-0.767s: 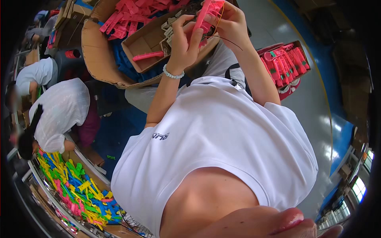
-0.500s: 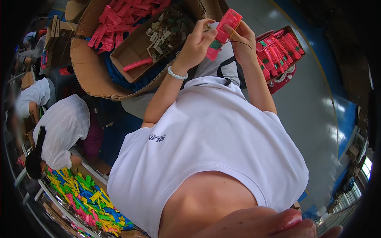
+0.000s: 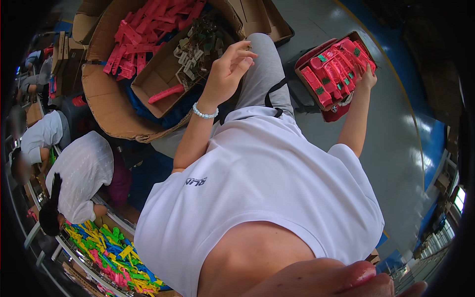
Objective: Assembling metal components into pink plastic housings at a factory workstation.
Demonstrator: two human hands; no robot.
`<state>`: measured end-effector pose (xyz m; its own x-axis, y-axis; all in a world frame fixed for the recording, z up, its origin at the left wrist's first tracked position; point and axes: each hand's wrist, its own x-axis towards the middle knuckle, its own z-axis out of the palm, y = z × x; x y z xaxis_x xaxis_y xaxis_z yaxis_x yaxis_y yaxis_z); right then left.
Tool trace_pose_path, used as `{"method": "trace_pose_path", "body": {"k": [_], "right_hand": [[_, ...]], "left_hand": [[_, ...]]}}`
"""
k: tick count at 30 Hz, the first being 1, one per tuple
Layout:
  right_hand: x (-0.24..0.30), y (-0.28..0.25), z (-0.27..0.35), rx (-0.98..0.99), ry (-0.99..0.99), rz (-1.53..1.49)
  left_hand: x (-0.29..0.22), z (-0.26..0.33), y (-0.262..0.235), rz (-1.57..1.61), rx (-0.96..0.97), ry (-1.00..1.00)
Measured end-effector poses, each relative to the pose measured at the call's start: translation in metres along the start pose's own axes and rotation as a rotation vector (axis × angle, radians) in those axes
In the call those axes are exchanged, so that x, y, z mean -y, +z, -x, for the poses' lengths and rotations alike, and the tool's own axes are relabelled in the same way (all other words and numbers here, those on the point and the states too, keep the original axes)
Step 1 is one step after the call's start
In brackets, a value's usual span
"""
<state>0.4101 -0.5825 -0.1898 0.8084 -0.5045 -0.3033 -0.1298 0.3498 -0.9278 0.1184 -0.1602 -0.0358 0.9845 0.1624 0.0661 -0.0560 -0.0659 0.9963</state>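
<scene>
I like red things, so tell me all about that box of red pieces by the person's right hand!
The box is a shallow open tray, dark red along its rim, and looks like cardboard. It sits on the grey floor, tilted in this view. Inside, long bright red plastic pieces lie packed side by side, several with small green tags. The right hand rests at its far edge, touching the pieces.

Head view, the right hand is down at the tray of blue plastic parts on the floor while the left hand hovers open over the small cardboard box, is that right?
Not quite. In the head view the parts in the tray are pink-red, not blue. The rest holds: the right hand is at that tray on the floor, and the left hand hovers open over the small cardboard box.
</scene>
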Motion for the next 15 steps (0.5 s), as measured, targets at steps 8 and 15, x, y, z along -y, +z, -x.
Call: {"method": "trace_pose_path", "body": {"k": [8, 15], "right_hand": [[-0.054, -0.109, 0.031, -0.073, -0.066, 0.831], [-0.098, -0.141, 0.151, 0.22, 0.654, 0.36]], "left_hand": [[0.0, 0.014, -0.024, -0.008, -0.078, 0.041], [0.004, 0.022, -0.041, 0.099, -0.147, 0.016]]}}
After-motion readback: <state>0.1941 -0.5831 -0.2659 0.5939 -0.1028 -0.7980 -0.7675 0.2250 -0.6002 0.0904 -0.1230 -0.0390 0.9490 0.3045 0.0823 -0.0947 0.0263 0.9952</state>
